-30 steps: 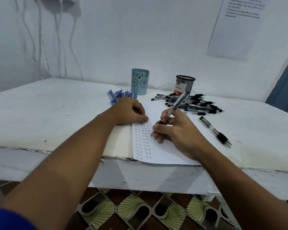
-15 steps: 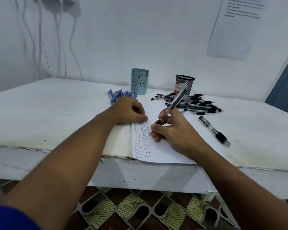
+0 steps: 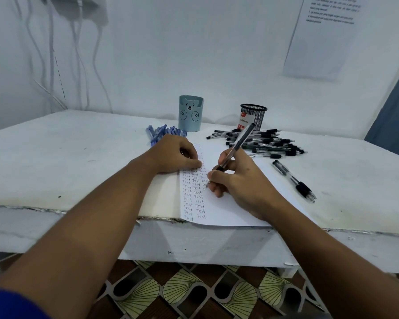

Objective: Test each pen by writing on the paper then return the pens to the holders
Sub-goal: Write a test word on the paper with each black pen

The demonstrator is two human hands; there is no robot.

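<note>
Since the earlier frame, we noted our right hand [image 3: 242, 180] had shifted slightly up the paper [image 3: 244, 210], fingers pinching the black pen [image 3: 236, 146], tip down at the third column of "Test" entries, barrel slanting up and away to the right. Left hand [image 3: 177, 155]: curled, pressing the paper's left edge to the counter [image 3: 67, 157]. Mesh holder [image 3: 253, 116] lay beyond the pen, nearer our right hand; bear holder [image 3: 190, 113] beyond the left.
</note>
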